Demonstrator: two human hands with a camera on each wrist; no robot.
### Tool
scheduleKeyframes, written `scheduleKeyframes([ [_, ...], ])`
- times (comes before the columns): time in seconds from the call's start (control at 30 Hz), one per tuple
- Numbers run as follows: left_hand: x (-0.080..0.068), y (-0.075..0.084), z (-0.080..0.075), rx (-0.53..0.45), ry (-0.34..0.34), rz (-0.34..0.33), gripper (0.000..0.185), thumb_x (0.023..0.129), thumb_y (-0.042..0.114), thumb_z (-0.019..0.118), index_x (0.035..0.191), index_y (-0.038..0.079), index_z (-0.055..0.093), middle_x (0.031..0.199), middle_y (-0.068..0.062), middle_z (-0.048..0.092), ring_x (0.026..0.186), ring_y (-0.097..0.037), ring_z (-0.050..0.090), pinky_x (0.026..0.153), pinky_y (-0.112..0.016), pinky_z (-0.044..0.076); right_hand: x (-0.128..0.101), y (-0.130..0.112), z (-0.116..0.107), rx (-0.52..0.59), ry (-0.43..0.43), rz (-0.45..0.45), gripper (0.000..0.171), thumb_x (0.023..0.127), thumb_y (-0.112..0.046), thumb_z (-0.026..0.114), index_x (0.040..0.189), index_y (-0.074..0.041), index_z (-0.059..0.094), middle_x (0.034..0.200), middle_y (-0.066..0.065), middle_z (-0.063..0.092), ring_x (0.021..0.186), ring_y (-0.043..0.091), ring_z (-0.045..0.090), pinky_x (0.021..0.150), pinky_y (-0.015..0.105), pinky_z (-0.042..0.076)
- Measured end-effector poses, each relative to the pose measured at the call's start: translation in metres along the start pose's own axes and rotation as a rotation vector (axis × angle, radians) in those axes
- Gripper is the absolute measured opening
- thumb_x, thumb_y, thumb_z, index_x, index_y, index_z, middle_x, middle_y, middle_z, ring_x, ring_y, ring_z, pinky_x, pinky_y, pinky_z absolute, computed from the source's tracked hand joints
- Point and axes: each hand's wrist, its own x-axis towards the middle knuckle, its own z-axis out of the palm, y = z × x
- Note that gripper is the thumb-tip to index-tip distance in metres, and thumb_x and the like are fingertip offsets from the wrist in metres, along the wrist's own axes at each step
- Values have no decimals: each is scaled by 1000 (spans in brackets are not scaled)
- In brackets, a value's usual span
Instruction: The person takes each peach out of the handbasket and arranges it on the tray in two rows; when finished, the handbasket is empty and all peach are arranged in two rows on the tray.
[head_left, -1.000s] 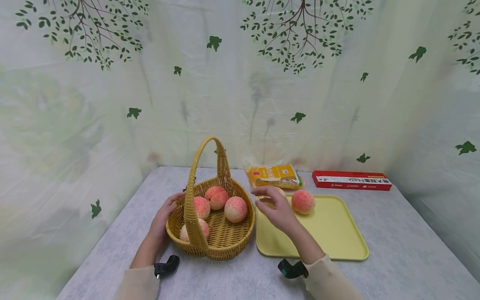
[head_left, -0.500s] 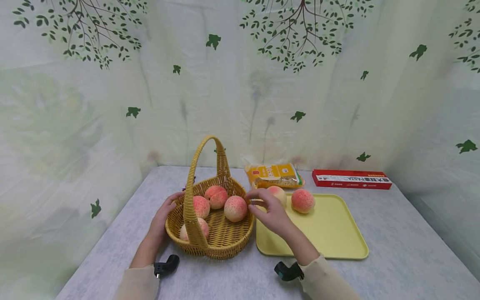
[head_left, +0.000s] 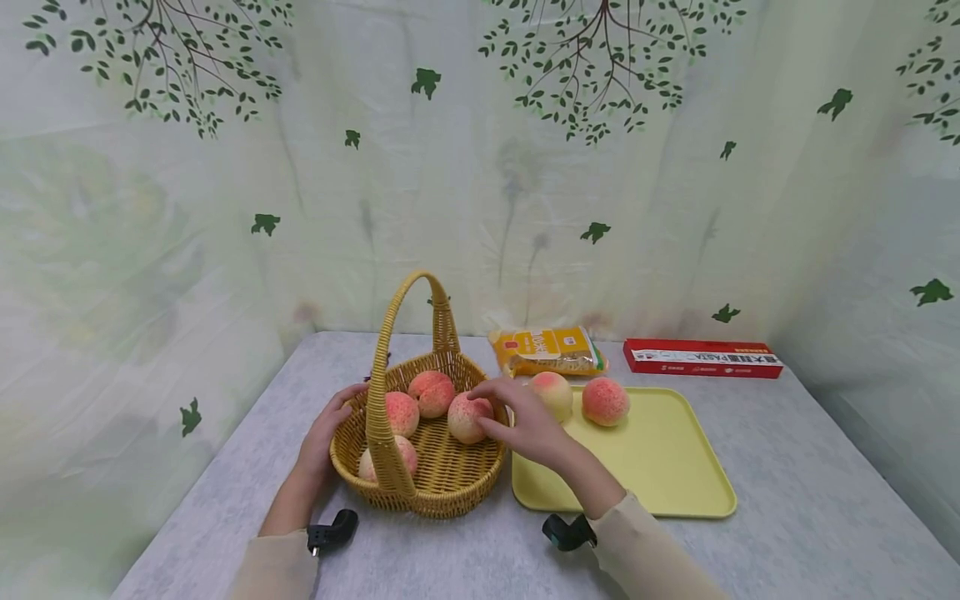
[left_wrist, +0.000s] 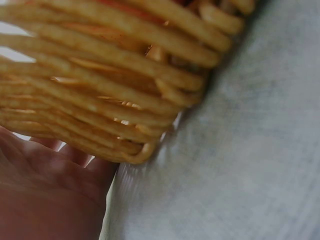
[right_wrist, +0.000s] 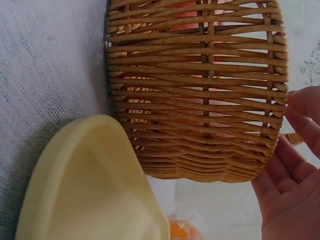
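Observation:
A round wicker basket (head_left: 450, 504) with a tall handle holds several pink and cream peaches (head_left: 432, 394). My left hand (head_left: 324, 437) holds the basket's left side, fingers at its rim; in the left wrist view, the palm (left_wrist: 47, 190) lies by the woven wall. Over the right rim reaches my right hand (head_left: 528, 421), thumb and fingers spread about a speckled peach (head_left: 463, 417) that sits in the basket. Whether they press on it is hard to tell. In the right wrist view, that hand (right_wrist: 295, 175) is beside the rim, its fingertips hidden.
Right of the basket lies a yellow tray (head_left: 652, 467) bearing a pale peach (head_left: 553, 393) and a redder peach (head_left: 605, 402). Behind are a yellow food packet (head_left: 551, 352) and a long red pasta box (head_left: 702, 358). A leaf-printed curtain (head_left: 480, 167) encloses the table.
My right hand has moved left from over the tray, across the basket's rim to the speckled peach, uncovering the pale peach on the tray. The left hand and basket stay put.

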Motion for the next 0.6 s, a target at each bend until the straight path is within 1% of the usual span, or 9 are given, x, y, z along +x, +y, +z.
scheduleKeyframes([
  [0.03,0,0,0,-4,0,2,45,109,32,28,149,18,39,151,9,37,133,7,35,101,-5,32,2,0,0,-14,-6,3,31,93,-12,69,124,-11,64,121,5,65,104,31,59,88,49,50],
  [0.13,0,1,0,-8,-1,10,44,109,31,29,149,17,39,148,10,39,131,8,37,101,-6,32,6,1,2,-54,-31,28,33,93,-15,70,125,-13,64,122,5,64,110,28,59,93,48,49],
  [0.3,-1,0,1,-4,1,15,44,108,32,30,149,17,39,147,11,40,130,9,37,100,-6,32,10,6,6,-136,-74,93,49,92,-23,72,137,-16,56,133,4,59,121,22,56,101,43,47],
  [0.43,0,0,0,-6,3,12,44,108,33,30,148,18,41,150,11,38,131,9,35,100,-5,31,13,9,8,-145,-109,135,60,91,-26,74,145,-17,48,142,4,53,130,20,51,107,42,44],
  [0.5,0,0,0,-3,4,14,44,108,33,30,148,18,41,151,11,37,131,9,35,101,-5,31,15,10,8,-145,-131,139,62,91,-27,74,146,-18,47,145,3,51,133,21,48,109,43,43],
  [0.6,1,-1,0,-11,5,12,44,108,32,29,148,17,40,153,8,36,132,8,35,101,-5,31,18,9,7,-150,-174,128,66,90,-29,74,148,-16,45,148,3,49,137,23,45,112,46,39],
])
